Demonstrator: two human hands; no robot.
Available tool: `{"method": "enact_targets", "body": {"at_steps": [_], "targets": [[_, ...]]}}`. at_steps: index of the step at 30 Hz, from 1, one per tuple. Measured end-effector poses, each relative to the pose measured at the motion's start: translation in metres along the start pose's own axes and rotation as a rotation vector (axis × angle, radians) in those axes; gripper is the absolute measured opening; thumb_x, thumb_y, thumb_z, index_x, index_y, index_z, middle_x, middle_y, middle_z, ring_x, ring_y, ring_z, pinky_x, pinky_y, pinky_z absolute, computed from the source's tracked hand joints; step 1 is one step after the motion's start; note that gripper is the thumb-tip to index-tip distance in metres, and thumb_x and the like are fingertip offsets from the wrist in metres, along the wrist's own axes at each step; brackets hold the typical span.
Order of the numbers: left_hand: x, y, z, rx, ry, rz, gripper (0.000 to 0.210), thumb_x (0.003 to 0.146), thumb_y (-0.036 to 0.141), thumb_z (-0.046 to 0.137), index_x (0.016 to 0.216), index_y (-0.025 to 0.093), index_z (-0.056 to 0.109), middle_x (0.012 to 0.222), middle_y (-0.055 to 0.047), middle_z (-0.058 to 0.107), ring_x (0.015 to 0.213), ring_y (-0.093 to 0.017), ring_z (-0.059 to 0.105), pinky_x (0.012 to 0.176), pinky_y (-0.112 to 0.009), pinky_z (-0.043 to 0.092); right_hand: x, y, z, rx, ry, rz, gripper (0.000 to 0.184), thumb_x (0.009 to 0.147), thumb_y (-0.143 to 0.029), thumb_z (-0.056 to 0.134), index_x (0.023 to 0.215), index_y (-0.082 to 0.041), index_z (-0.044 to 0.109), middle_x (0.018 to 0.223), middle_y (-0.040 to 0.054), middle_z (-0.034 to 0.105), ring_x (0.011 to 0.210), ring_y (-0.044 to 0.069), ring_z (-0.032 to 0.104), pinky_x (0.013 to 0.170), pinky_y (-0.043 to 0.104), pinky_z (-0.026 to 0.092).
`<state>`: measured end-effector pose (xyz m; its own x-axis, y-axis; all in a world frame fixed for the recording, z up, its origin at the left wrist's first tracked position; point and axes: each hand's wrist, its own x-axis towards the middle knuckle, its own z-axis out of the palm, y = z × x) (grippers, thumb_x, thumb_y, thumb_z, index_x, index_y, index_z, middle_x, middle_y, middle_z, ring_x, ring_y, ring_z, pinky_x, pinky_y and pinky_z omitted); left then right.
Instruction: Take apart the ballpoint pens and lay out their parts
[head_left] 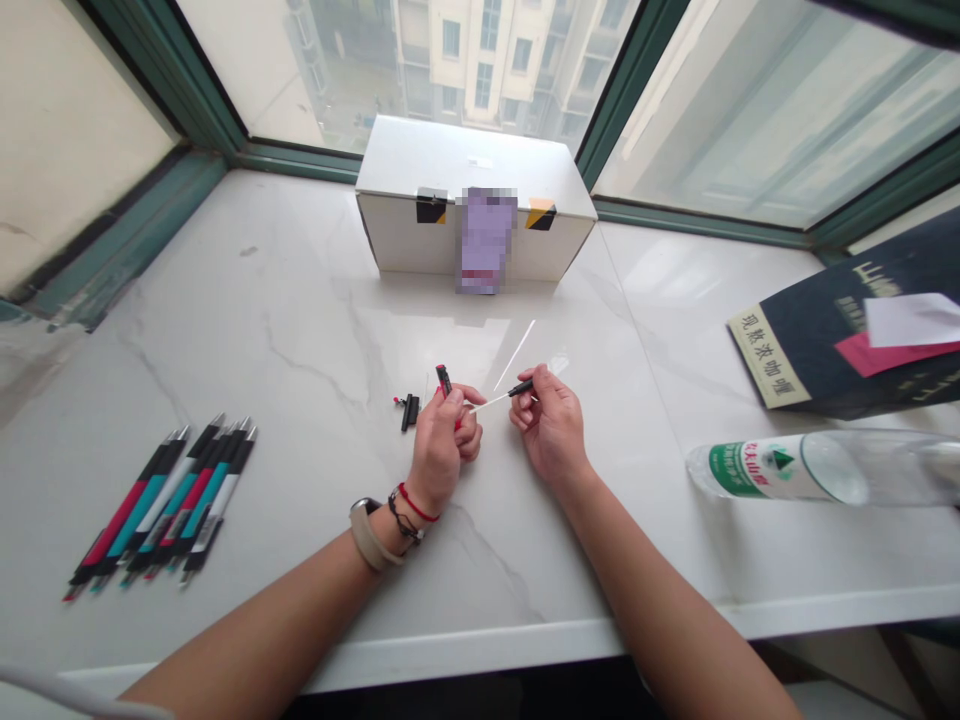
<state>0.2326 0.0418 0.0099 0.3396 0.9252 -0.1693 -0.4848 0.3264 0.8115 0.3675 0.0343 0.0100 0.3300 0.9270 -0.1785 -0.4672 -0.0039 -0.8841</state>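
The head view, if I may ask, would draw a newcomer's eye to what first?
Likely the white box by the window comes first, with a pixelated purple patch in front. Midway along the counter, the left hand holds a red-and-black pen piece and the right hand a black piece. Colourful pens lie at the left.

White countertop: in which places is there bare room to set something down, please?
Bare room: between the pens and the white box, and between the right hand and the bottle. Crowded: beside the left hand, where small black parts lie.
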Motion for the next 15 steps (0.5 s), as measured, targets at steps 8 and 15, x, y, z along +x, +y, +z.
{"method": "enact_targets", "body": {"at_steps": [8, 15], "targets": [[-0.0081, 0.0006, 0.0081, 0.47, -0.024, 0.187, 0.021, 0.083, 0.039, 0.064, 0.08, 0.017, 0.064, 0.068, 0.0, 0.059, 0.061, -0.011, 0.051, 0.058, -0.022, 0.04, -0.0075, 0.0014, 0.0045, -0.065, -0.117, 0.044, 0.034, 0.081, -0.054, 0.066, 0.084, -0.02, 0.063, 0.054, -0.0054, 0.048, 0.044, 0.006, 0.04, 0.043, 0.02, 0.035], [-0.0082, -0.004, 0.0049, 0.42, -0.02, 0.122, 0.024, 0.087, 0.043, 0.059, 0.081, 0.019, 0.064, 0.05, 0.006, 0.046, 0.044, -0.009, 0.037, 0.05, -0.023, 0.032, -0.0086, -0.0043, 0.0057, -0.044, -0.157, 0.035, 0.027, 0.081, -0.045, 0.069, 0.094, -0.021, 0.067, 0.076, -0.0005, 0.058, 0.062, 0.01, 0.052, 0.058, 0.024, 0.047]]}}
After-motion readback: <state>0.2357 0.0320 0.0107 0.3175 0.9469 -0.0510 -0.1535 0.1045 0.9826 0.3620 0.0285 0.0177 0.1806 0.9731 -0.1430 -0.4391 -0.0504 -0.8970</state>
